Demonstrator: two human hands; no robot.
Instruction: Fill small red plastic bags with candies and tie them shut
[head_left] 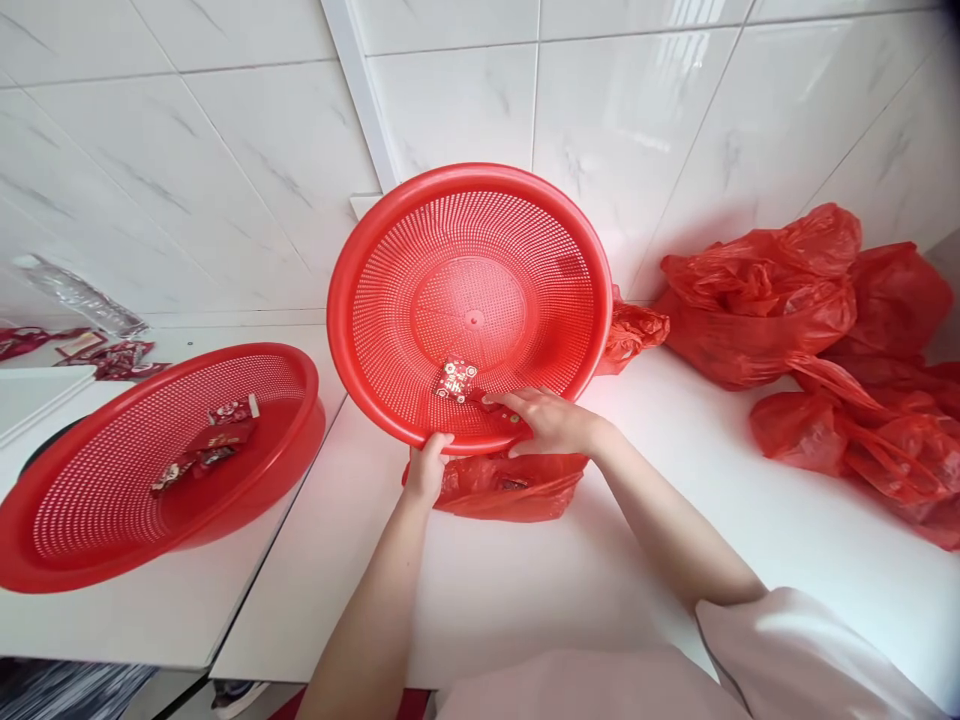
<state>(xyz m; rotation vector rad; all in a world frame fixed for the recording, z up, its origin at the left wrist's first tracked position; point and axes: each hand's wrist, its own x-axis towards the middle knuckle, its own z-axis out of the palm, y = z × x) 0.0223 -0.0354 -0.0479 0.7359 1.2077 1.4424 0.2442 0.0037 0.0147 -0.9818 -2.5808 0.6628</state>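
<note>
Left of my left hand, a red basket holds packets. That hand grips the rim of a tipped basket, thumb on top, fingers hidden; if it slips, I think things could miss the bag below. The tipped basket is round, red and holey, with a red-and-cream packet between my hands. My right hand stretches its fingers inside; I can't tell if it grips anything.

Plain red is worn by the round perforated plastic basket and by the crumpled thin plastic bag. The small red packet is patterned in cream. The glossy white wall tiles are veined with grey; the flat worktop is coloured white.
</note>
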